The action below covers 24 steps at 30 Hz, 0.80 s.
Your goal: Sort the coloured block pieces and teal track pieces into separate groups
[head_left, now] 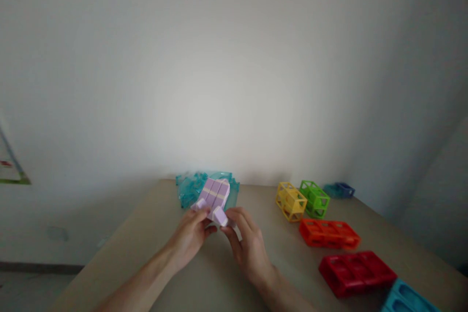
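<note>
A lilac block assembly (215,194) with pale cross stripes is held up above the table, tilted away from me. Its long ribbed part points to the far side, and smaller lilac blocks stick out at the near end. My left hand (195,226) grips the near left part between thumb and fingers. At the near right corner, the thumb and fingertips of my right hand (246,241) pinch a small lilac block (220,216). Part of that block is hidden by the fingers. Behind the assembly lies a crumpled teal translucent plastic bag (190,191).
Frame-like plastic pieces line the right side of the table (146,234): yellow (291,202), green (315,199), orange (329,233), red (356,273) and blue (405,300). A dark blue piece (344,189) sits at the far right. A white wall (234,83) stands behind.
</note>
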Tool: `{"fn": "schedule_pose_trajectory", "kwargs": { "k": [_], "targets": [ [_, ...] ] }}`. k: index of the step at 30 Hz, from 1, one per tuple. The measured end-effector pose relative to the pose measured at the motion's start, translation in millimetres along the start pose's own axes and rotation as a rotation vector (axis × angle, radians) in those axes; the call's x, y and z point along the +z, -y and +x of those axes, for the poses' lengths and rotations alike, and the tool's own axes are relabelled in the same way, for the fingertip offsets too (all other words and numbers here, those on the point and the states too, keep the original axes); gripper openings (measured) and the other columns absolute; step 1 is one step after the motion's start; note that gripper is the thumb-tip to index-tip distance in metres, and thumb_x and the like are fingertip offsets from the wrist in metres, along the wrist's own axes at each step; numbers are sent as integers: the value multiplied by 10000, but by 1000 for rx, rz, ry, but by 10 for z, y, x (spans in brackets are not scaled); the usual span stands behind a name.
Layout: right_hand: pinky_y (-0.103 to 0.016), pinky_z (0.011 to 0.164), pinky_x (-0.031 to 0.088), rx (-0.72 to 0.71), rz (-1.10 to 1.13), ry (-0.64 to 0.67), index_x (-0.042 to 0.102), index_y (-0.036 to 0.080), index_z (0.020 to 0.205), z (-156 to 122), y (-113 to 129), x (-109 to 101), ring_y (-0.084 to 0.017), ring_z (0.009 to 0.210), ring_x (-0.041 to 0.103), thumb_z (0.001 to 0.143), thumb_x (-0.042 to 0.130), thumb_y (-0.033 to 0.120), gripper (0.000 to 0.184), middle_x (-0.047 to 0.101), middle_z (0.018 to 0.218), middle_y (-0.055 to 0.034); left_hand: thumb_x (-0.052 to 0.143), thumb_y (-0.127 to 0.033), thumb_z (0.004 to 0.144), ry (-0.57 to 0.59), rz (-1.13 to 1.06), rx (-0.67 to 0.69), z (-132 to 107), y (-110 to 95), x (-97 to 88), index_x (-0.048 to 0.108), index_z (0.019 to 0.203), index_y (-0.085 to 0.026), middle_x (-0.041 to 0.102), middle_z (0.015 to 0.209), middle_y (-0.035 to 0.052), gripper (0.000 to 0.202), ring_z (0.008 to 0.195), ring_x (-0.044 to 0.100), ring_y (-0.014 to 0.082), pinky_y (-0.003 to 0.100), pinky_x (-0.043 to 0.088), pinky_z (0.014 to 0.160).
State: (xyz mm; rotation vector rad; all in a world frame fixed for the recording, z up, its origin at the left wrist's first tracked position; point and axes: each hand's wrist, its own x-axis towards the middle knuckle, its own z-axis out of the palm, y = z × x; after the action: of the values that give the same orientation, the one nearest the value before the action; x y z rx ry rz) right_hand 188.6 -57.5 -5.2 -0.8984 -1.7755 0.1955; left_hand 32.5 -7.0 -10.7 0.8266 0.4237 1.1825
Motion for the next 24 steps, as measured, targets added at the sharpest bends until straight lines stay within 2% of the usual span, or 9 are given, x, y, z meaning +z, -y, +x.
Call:
{"fn": "schedule_pose_trajectory", "kwargs": {
  "k": [4, 8, 10, 12, 16, 20, 24],
  "targets": [
    [-296, 806, 458, 69, 44, 62, 559, 225, 1088, 2, 28, -42, -197, 924, 585, 896, 534, 229, 193, 627, 1016, -74, 769, -280, 667, 1, -41, -30, -22, -22, 24, 666, 854, -159, 686, 801, 23, 246, 722, 620, 147, 275, 513, 667],
    [-263, 718, 455, 108, 108, 188, 546, 211, 1055, -16, 20, -48, -167, 788, 587, 886, 552, 284, 183, 639, 903, -42, 796, -245, 600, -99, -57, -84, -30, -55, 46, 660, 797, -140, 694, 756, 20, 262, 652, 624, 144, 268, 519, 630],
    [-250, 658, 445, 119, 107, 203, 550, 197, 1017, -18, 8, -36, -153, 714, 567, 864, 587, 300, 187, 626, 844, -30, 792, -192, 580, -147, -46, -106, -34, -67, 60, 657, 778, -127, 697, 737, 26, 248, 626, 625, 145, 265, 522, 607],
    [-251, 654, 445, 110, 78, 211, 566, 188, 1005, -13, -3, -31, -159, 728, 567, 834, 632, 299, 214, 619, 851, -36, 780, -154, 581, -175, -40, -110, -33, -76, 68, 658, 797, -118, 701, 740, 33, 250, 620, 630, 146, 260, 527, 586],
    [-288, 757, 456, 31, -38, 192, 608, 205, 1077, 9, -30, -55, -192, 878, 571, 857, 609, 287, 234, 600, 964, -71, 765, -122, 613, -196, -43, -67, 7, -86, 30, 649, 846, -117, 694, 715, 15, 260, 567, 624, 124, 223, 530, 491],
    [-290, 732, 447, 44, -173, 130, 620, 195, 1060, 28, -60, -69, -192, 853, 554, 882, 571, 317, 222, 581, 948, -78, 749, -109, 653, -241, -25, -20, 76, -64, -38, 629, 824, -110, 647, 601, -19, 209, 441, 572, 88, 169, 483, 348],
    [-277, 691, 432, 105, -245, 71, 618, 186, 984, 32, -56, -43, -182, 802, 554, 885, 566, 327, 180, 582, 896, -65, 737, -123, 679, -276, -20, 16, 99, -8, -54, 620, 825, -97, 670, 623, 5, 189, 465, 598, 90, 176, 536, 404]
  ]
}}
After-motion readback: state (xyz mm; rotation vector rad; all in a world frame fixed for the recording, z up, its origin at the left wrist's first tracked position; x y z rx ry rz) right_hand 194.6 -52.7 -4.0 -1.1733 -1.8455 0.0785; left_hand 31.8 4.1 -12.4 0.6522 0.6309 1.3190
